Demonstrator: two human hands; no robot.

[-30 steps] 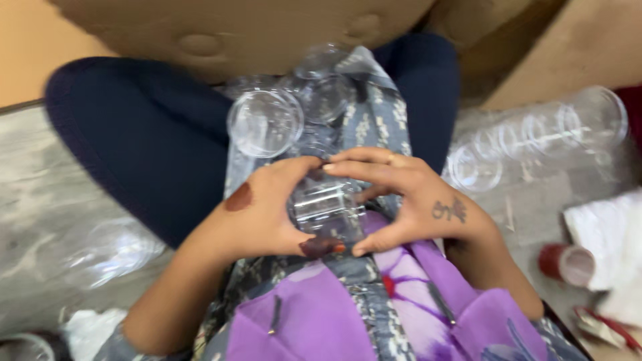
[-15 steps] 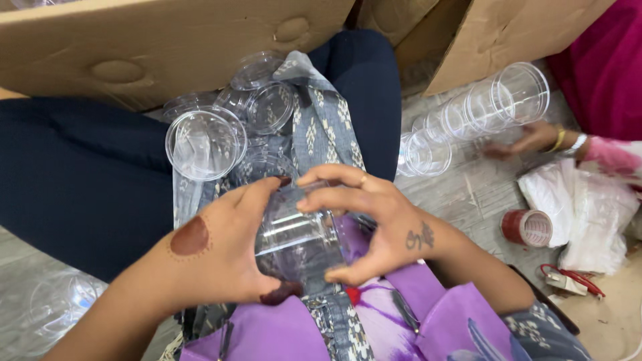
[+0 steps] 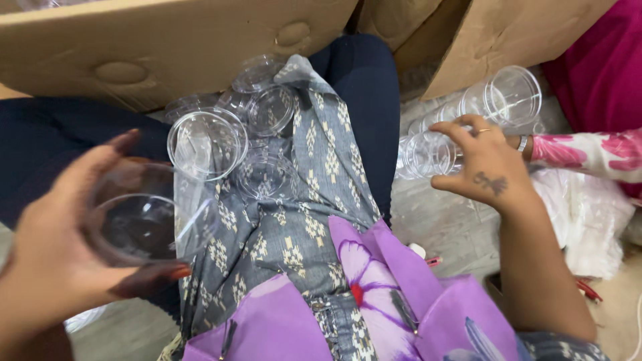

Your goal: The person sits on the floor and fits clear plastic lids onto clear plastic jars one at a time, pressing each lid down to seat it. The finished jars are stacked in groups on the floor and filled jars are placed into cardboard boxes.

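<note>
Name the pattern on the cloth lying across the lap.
The cloth is grey with small cream woven motifs in rows, best seen in the head view.

Setting: probably a small packing workshop, floor-level. I sit on a bare concrete floor [image 3: 448, 227] among open cartons [image 3: 160, 47]; stacked clear cups [image 3: 468, 113] lie beside me, loose lids [image 3: 267, 107] on my lap.

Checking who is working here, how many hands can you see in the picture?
3: the left hand grips a clear plastic cup at lower left; the right hand touches a lying stack of clear cups; another person's hand shows partly behind it. Others may be hidden.
</note>
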